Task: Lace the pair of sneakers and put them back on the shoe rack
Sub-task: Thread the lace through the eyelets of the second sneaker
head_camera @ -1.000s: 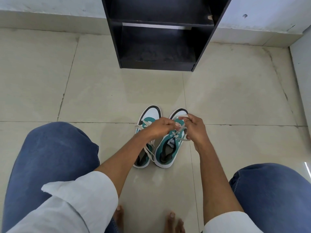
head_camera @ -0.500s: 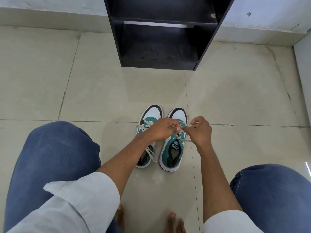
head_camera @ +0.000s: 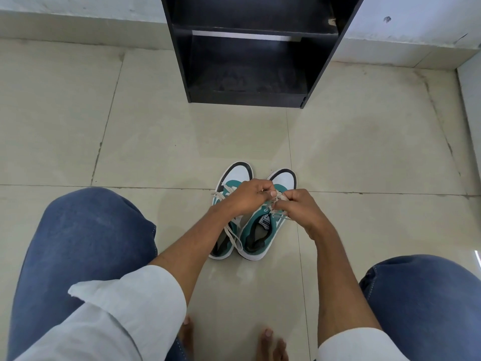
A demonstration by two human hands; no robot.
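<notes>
From my seat I see the black shoe rack (head_camera: 250, 56) standing against the pale wall, a boxy unit of flat dark boards with two open compartments in view; the lower one holds nothing but a dusty, scuffed floor panel, and the upper one shows only shadow as far as I can tell. A chipped spot shows on its right edge. In front of it, well apart on the glossy beige floor tiles (head_camera: 156, 142), the two sneakers sit side by side, toes toward the rack: the left sneaker (head_camera: 235, 175) and the right sneaker (head_camera: 263, 230), both teal with smooth white toe caps, dark trim and white rubber soles. The right one's opening shows a dark lining and a white tongue label. My left hand (head_camera: 247, 196) and right hand (head_camera: 299, 207) meet above the right sneaker's eyelets, fingers curled closed and pinching the flat cream lace (head_camera: 277, 198) between them. A loose lace (head_camera: 233, 234) from the left sneaker trails over its side in a soft loop. Blue denim knees (head_camera: 86, 238) frame the view, with white sleeves (head_camera: 130, 306) rolled at the forearms and bare toes (head_camera: 270, 340) below.
</notes>
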